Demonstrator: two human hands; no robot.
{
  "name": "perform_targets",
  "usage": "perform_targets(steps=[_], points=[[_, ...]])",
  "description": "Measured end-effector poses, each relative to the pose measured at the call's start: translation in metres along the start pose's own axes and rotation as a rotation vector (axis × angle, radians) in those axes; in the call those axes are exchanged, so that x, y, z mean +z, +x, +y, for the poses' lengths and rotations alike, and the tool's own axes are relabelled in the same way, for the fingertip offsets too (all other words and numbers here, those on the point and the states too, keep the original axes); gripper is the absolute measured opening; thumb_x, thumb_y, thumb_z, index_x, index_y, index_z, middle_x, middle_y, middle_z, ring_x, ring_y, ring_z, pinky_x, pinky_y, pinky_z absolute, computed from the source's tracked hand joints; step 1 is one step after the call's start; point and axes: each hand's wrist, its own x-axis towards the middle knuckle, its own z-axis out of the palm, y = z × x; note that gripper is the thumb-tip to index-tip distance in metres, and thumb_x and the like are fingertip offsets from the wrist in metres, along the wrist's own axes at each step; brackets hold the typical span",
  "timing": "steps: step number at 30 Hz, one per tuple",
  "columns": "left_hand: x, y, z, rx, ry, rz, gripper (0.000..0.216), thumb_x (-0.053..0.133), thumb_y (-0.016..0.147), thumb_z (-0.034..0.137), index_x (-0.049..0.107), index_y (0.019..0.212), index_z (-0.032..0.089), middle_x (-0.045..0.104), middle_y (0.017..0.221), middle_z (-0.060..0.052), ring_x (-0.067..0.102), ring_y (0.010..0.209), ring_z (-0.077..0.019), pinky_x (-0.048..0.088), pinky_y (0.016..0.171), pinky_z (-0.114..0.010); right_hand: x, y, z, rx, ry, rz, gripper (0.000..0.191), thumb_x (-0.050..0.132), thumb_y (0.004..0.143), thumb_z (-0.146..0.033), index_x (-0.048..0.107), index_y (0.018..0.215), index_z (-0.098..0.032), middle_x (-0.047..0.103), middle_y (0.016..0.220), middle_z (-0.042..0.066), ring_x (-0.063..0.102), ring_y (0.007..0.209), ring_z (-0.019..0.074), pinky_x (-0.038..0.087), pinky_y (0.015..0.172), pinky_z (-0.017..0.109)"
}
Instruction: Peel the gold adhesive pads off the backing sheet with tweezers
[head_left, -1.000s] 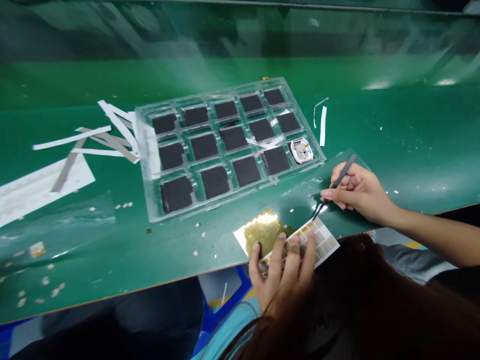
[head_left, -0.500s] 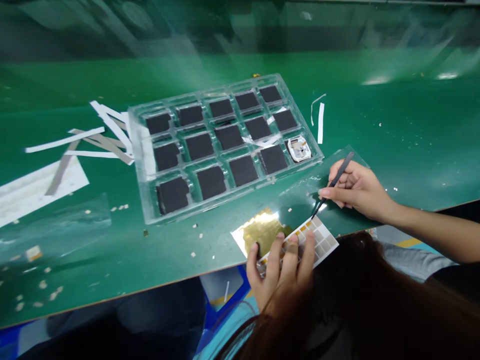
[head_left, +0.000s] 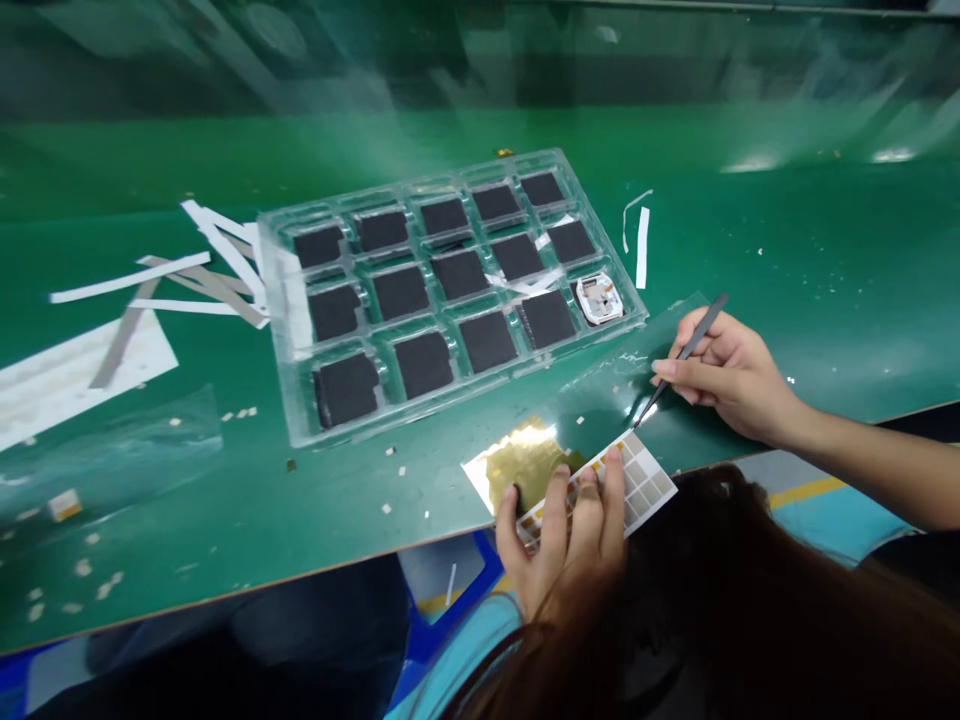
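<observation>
My left hand lies with its fingers spread flat on a white sticker sheet that holds small yellow and grey squares, at the near table edge. A shiny gold foil sheet lies under the thumb side of it. My right hand is closed on dark tweezers, held like a pen; their tip sits just off the sheet's far right corner. A clear plastic tray with several black square parts lies beyond; one pocket holds a white-framed part.
White and grey paper strips lie left of the tray, over a white sheet. Two thin white strips lie right of it. Small scraps dot the green table. A clear film lies at the near left.
My right hand has drawn the tweezers slightly up and to the right, off the sticker sheet. My left hand stays pressed on the sheet.
</observation>
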Motion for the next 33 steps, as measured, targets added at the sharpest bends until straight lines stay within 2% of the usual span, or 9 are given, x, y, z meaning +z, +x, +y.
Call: perform_targets(steps=[5,9,15,24,29,33], points=[[0.000,0.000,0.000,0.000,0.012,0.010,0.036,0.061,0.077,0.015,0.062,0.112,0.024,0.065,0.078,0.000,0.060,0.094,-0.0189,0.033,0.104,-0.050,0.014,0.002,-0.005,-0.034,-0.032,-0.072,0.038,0.080,0.064,-0.025,0.046,0.081,-0.020,0.056,0.053,-0.007,0.053,0.043,0.0068,0.035,0.035,0.017],[-0.001,-0.002,0.000,-0.007,-0.027,0.010,0.034,0.056,0.080,0.017,0.061,0.112,0.024,0.066,0.082,-0.001,0.060,0.098,-0.0191,0.032,0.106,-0.049,0.027,0.006,0.002,0.027,-0.052,-0.150,0.041,0.082,0.061,-0.024,0.045,0.079,-0.020,0.054,0.049,-0.008,0.053,0.042,0.0072,0.037,0.035,0.017],[-0.001,-0.006,0.001,-0.041,-0.108,0.033,0.033,0.057,0.078,0.016,0.062,0.111,0.020,0.066,0.085,-0.002,0.058,0.105,-0.0225,0.031,0.107,-0.050,0.030,0.006,0.007,0.026,-0.072,-0.114,0.041,0.082,0.061,-0.024,0.045,0.079,-0.020,0.054,0.047,-0.009,0.053,0.041,0.0069,0.036,0.034,0.017],[-0.001,-0.005,-0.001,-0.025,-0.086,0.030,0.030,0.054,0.081,0.017,0.062,0.109,0.022,0.068,0.084,-0.002,0.059,0.103,-0.0201,0.031,0.107,-0.049,0.033,0.006,0.006,0.070,-0.087,-0.115,0.039,0.082,0.061,-0.024,0.046,0.077,-0.019,0.053,0.044,-0.009,0.049,0.038,0.0062,0.031,0.033,0.017],[0.000,-0.005,-0.001,-0.025,-0.101,0.023,0.031,0.057,0.079,0.017,0.063,0.109,0.020,0.067,0.085,-0.003,0.058,0.103,-0.0217,0.029,0.107,-0.051,0.025,0.010,0.000,0.106,0.006,-0.084,0.039,0.080,0.063,-0.027,0.045,0.079,-0.019,0.064,0.057,-0.002,0.045,0.038,0.0040,0.027,0.032,0.016],[0.001,-0.003,0.000,-0.013,-0.078,0.047,0.032,0.059,0.078,0.018,0.063,0.110,0.021,0.066,0.083,-0.002,0.059,0.100,-0.0209,0.030,0.106,-0.051,0.005,0.009,-0.007,0.079,-0.061,-0.063,0.041,0.081,0.062,-0.026,0.047,0.083,-0.019,0.060,0.052,-0.005,0.045,0.037,0.0050,0.025,0.032,0.015]])
